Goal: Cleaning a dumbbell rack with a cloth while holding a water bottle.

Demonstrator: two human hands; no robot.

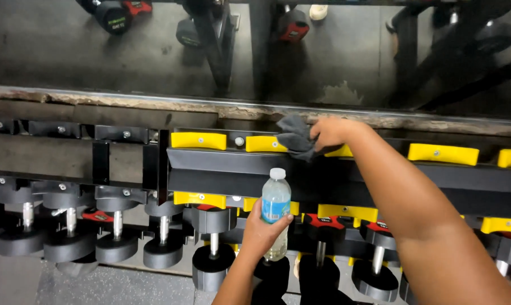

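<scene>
The left hand (259, 232) is wrapped tight round the lower half of a clear plastic bottle (275, 208), holding it upright (white cap on top, blue label just above the fingers). Directly below that grip sit black dumbbells (213, 265) on the lower rack. Up and to the right of it, the right hand (330, 133) is bunched closed on a grey cloth (296, 138), pressing it against the upper shelf (334, 175), with yellow cradle pads (199, 140) to either side.
</scene>
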